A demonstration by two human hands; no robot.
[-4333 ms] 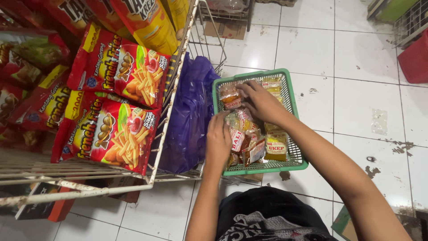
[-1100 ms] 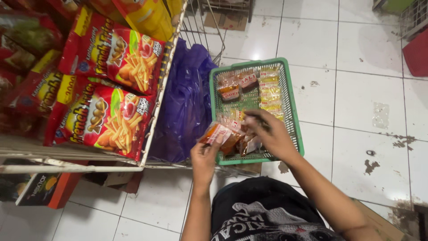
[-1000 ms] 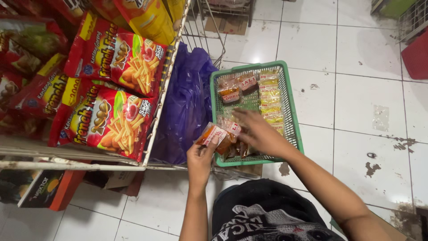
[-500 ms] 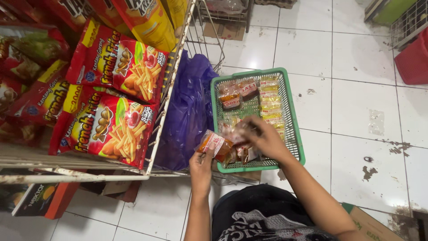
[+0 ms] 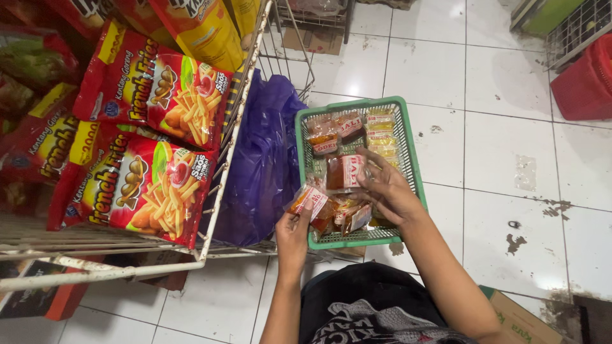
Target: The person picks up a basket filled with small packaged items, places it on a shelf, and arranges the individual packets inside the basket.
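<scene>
Head view, left hand: we see our left hand [image 5: 293, 232] at the near left corner of the green basket [image 5: 412, 167], its fingers pinching a small clear sachet [image 5: 310, 200] with orange filling and a red-and-white label. The sachet sits right over the basket's left rim.

Head view, right hand: our right hand [image 5: 387, 191] reaches into the middle of the basket and grips a second packet [image 5: 346, 172], dark red with a white label, held tilted above the other packets.

Head view, basket: it rests on the white tiled floor [image 5: 497, 159], just beside the purple plastic bag [image 5: 264, 159]. Orange packets lie at its far left, yellow packets [image 5: 381, 134] at its far right, and a loose heap at the near end under our hands.

Head view, surroundings: a wire rack [image 5: 217, 191] on the left carries big red bags of french-fry snacks [image 5: 143, 185]. A red crate [image 5: 586, 83] stands at the far right, well apart from the basket.

Change from half a second ago: our left hand holds the same sachet at the same corner. The right hand has lifted from the near heap to the basket's middle, and now shows a packet in its grasp.

Change from about four seconds ago: both hands were then pressed down on the packets inside the basket; now each one holds a single packet.
</scene>
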